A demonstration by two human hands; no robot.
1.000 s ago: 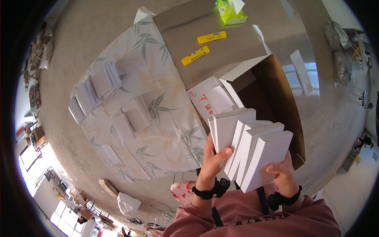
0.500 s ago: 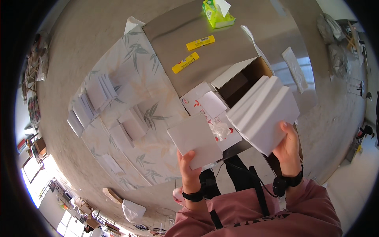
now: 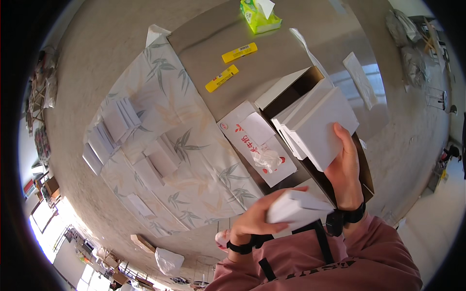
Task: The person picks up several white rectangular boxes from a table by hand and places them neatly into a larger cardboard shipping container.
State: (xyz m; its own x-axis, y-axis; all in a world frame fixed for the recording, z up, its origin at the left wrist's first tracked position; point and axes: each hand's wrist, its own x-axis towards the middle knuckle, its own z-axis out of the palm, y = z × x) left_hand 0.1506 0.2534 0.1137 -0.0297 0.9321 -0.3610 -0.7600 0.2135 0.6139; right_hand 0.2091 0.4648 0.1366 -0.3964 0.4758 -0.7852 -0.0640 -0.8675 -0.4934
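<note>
A fanned stack of white boxes (image 3: pixel 325 128) is in the right hand (image 3: pixel 347 167), its thumb pressed on the front box and its other fingers mostly hidden. The stack lies across the view of the open brown-lined carton (image 3: pixel 286 89); whether any of it dips inside, I cannot tell. The left hand (image 3: pixel 257 213) pinches a smaller white bundle (image 3: pixel 298 208) low in front of the body, blurred enough that its count is unclear.

The handling looks partway along: both hands are loaded, while more white boxes stand grouped on the leaf-patterned cloth (image 3: pixel 204 169). One cluster (image 3: pixel 114 121) is toward its left edge, a pair (image 3: pixel 155 165) nearer the middle, and one thin white piece (image 3: pixel 141 204) lies apart. What the carton already contains is hidden by the stack.

Beside the carton lies a red-printed white box (image 3: pixel 286 169) with crumpled plastic (image 3: pixel 267 161) on it. Farther along the metal surface (image 3: pixel 208 39) are two yellow packets (image 3: pixel 239 52) and a green tissue pack (image 3: pixel 259 19).
</note>
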